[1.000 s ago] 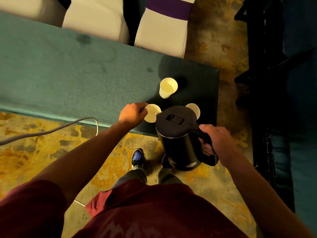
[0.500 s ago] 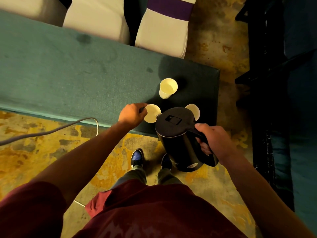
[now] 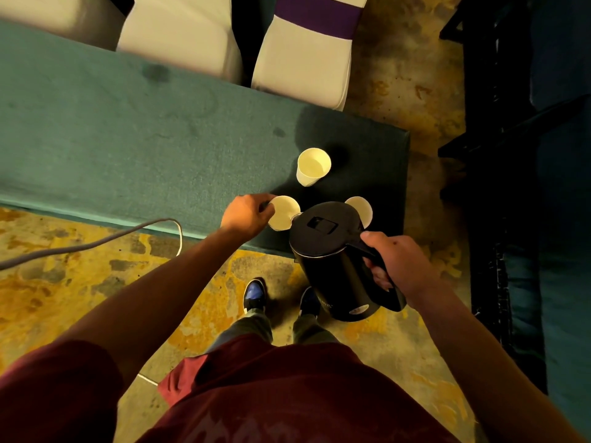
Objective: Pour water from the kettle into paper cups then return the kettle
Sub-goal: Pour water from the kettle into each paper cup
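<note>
My right hand (image 3: 401, 266) grips the handle of a black electric kettle (image 3: 332, 260), held above the near edge of the green-covered table (image 3: 128, 148) and tilted with its spout over a white paper cup (image 3: 283, 212). My left hand (image 3: 248, 214) holds that cup by its left side. A second paper cup (image 3: 361, 207) stands behind the kettle, partly hidden by its lid. A third cup (image 3: 313, 166) stands farther back on the table with liquid in it.
A grey cable (image 3: 96, 243) hangs off the table's near edge at left. White covered chairs (image 3: 307, 52), one with a purple band, stand behind the table. Dark furniture (image 3: 511, 187) lines the right side. My feet (image 3: 254, 294) are on the stained floor below.
The kettle has tipped a little further toward the cup in my left hand, and my right hand has risen slightly. The cups have stayed where they were.
</note>
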